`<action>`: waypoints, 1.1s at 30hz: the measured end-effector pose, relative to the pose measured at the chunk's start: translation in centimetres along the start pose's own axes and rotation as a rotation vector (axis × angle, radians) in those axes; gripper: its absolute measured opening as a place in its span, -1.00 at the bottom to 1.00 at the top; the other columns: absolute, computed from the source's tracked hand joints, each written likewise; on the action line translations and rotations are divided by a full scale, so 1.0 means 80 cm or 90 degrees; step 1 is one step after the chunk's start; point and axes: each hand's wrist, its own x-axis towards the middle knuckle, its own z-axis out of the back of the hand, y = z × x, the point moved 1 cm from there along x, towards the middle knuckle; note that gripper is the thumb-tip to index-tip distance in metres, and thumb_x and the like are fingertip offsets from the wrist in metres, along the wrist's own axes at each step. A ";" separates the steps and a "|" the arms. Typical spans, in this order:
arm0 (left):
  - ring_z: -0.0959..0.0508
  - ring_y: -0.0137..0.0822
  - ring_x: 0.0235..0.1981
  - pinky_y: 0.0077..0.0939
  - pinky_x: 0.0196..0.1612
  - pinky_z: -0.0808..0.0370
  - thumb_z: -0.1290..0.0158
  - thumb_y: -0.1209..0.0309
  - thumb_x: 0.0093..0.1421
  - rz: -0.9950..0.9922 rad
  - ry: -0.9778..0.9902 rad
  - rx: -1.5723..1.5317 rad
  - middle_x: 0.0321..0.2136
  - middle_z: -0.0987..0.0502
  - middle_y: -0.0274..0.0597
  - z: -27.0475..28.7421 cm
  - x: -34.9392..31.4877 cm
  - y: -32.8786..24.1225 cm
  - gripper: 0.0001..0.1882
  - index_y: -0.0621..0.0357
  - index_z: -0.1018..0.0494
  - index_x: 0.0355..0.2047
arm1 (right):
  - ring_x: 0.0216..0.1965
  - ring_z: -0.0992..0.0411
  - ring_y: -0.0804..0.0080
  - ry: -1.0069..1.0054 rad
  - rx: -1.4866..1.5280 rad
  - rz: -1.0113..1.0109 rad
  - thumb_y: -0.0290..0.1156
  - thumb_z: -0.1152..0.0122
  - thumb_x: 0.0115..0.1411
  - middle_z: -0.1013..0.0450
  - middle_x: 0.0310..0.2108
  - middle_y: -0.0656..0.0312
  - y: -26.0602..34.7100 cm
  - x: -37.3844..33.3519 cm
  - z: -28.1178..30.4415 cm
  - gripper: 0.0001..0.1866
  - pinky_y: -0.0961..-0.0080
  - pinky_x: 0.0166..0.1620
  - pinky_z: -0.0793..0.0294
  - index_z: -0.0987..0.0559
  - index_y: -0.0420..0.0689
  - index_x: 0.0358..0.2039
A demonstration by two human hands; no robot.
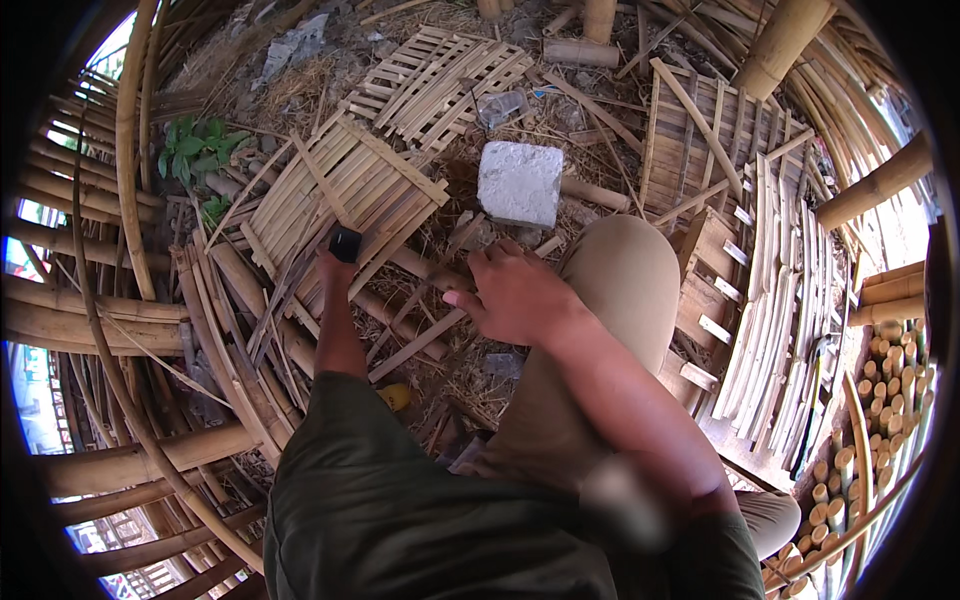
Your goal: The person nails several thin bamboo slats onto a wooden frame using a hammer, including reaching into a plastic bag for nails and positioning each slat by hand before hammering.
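Note:
My left forearm (341, 335) reaches forward to a slatted bamboo panel (385, 190) on the ground. A small black watch-like object (345, 243) sits at its wrist end, and the fingers are hidden. A loose bamboo strip (318, 178) lies across the panel, its near end beside that object; whether my left hand grips it I cannot tell. My right hand (515, 295) hangs palm down beside my raised knee, thumb apart from loosely bent fingers, with nothing seen in it. Below it are thin bamboo strips (420, 345) and straw. Ahead of it stands a whitish block (520, 185).
Another slatted panel (440, 85) lies farther off, near a clear plastic container (502, 108). On the right are a wooden crate-like panel (705, 290) and a stack of split strips (785, 300). Bamboo poles (100, 310) line the left; cut poles (885, 375) are piled far right.

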 end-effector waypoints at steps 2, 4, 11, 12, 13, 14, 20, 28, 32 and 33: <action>-0.59 0.06 -0.18 -0.13 -0.14 -0.57 -0.42 0.36 -0.38 0.045 -0.008 -0.043 -0.20 -0.56 0.14 0.014 -0.016 -0.022 -0.15 0.27 -0.31 -0.01 | -0.03 -0.41 -0.06 0.009 -0.007 -0.013 0.02 -0.02 0.26 -0.47 -0.19 -0.20 -0.002 0.001 0.000 -0.41 0.14 0.01 -0.46 -0.44 -0.39 -0.14; -0.60 -0.08 -0.17 -0.23 -0.14 -0.54 -0.42 0.38 -0.29 0.024 -0.018 -0.250 -0.22 -0.58 0.03 0.035 -0.046 -0.040 -0.25 0.27 -0.36 -0.03 | -0.03 -0.42 -0.06 0.018 -0.008 -0.022 0.02 -0.02 0.26 -0.47 -0.19 -0.20 -0.001 -0.001 -0.002 -0.41 0.15 0.02 -0.45 -0.45 -0.40 -0.15; -0.52 -0.24 -0.04 -0.35 -0.01 -0.46 -0.32 0.41 -0.03 0.032 0.258 -0.963 -0.15 -0.55 -0.11 0.033 -0.128 -0.090 -0.40 0.27 -0.37 0.03 | -0.01 -0.42 -0.07 0.036 0.007 -0.029 0.03 -0.02 0.27 -0.47 -0.17 -0.21 -0.002 -0.002 0.002 -0.39 0.14 0.04 -0.44 -0.46 -0.41 -0.10; -0.51 -0.23 -0.01 -0.32 0.01 -0.46 -0.33 0.37 -0.04 -0.013 0.306 -1.018 -0.09 -0.52 -0.10 0.036 -0.144 -0.106 -0.36 0.23 -0.35 0.06 | 0.00 -0.41 -0.08 0.043 0.013 -0.038 0.03 -0.01 0.27 -0.47 -0.16 -0.22 -0.004 -0.002 0.003 -0.38 0.14 0.05 -0.43 -0.45 -0.40 -0.09; -0.49 -0.22 0.01 -0.29 0.04 -0.46 -0.34 0.34 -0.04 -0.057 0.352 -1.069 -0.03 -0.49 -0.08 0.042 -0.159 -0.120 -0.32 0.20 -0.34 0.08 | 0.00 -0.41 -0.08 0.043 0.014 -0.038 0.03 -0.01 0.27 -0.47 -0.16 -0.22 -0.004 -0.002 0.004 -0.38 0.14 0.05 -0.43 -0.45 -0.40 -0.09; -0.49 -0.22 0.01 -0.29 0.04 -0.46 -0.34 0.34 -0.04 -0.057 0.354 -1.069 -0.03 -0.49 -0.08 0.049 -0.174 -0.132 -0.32 0.20 -0.34 0.08 | 0.01 -0.41 -0.08 0.061 -0.001 -0.052 0.04 -0.01 0.27 -0.47 -0.15 -0.22 -0.004 -0.002 0.005 -0.38 0.14 0.06 -0.43 -0.45 -0.40 -0.09; -0.46 -0.13 0.06 -0.14 0.11 -0.45 -0.42 -0.02 -0.19 -0.190 0.583 -1.183 0.09 -0.40 -0.06 0.066 -0.201 -0.151 0.04 0.18 -0.19 0.21 | 0.02 -0.41 -0.09 0.059 -0.010 -0.062 0.05 0.01 0.27 -0.47 -0.14 -0.22 0.000 -0.003 0.006 -0.38 0.13 0.07 -0.42 -0.46 -0.38 -0.08; -0.47 -0.11 0.01 -0.13 0.02 -0.51 -0.43 -0.16 -0.29 -0.249 0.708 -1.259 0.02 -0.42 -0.04 0.081 -0.206 -0.177 0.17 0.22 -0.16 0.22 | 0.03 -0.40 -0.06 0.099 -0.012 -0.078 0.08 0.02 0.27 -0.48 -0.13 -0.19 -0.001 -0.004 0.013 -0.36 0.14 0.08 -0.40 -0.46 -0.37 -0.07; -0.48 -0.13 -0.05 -0.19 0.00 -0.53 -0.46 -0.14 -0.35 -0.265 0.742 -1.280 -0.06 -0.43 -0.03 0.082 -0.201 -0.177 0.18 0.29 -0.18 0.17 | 0.06 -0.39 -0.05 0.117 -0.025 -0.080 0.10 0.03 0.27 -0.48 -0.12 -0.19 -0.002 -0.003 0.012 -0.35 0.13 0.11 -0.38 -0.46 -0.37 -0.07; -0.48 -0.13 -0.04 -0.18 0.00 -0.53 -0.47 -0.14 -0.36 -0.278 0.768 -1.292 -0.07 -0.43 -0.03 0.082 -0.201 -0.177 0.19 0.30 -0.19 0.16 | 0.06 -0.38 -0.05 0.120 -0.026 -0.080 0.10 0.03 0.27 -0.48 -0.12 -0.19 -0.003 -0.003 0.011 -0.35 0.13 0.11 -0.37 -0.46 -0.37 -0.07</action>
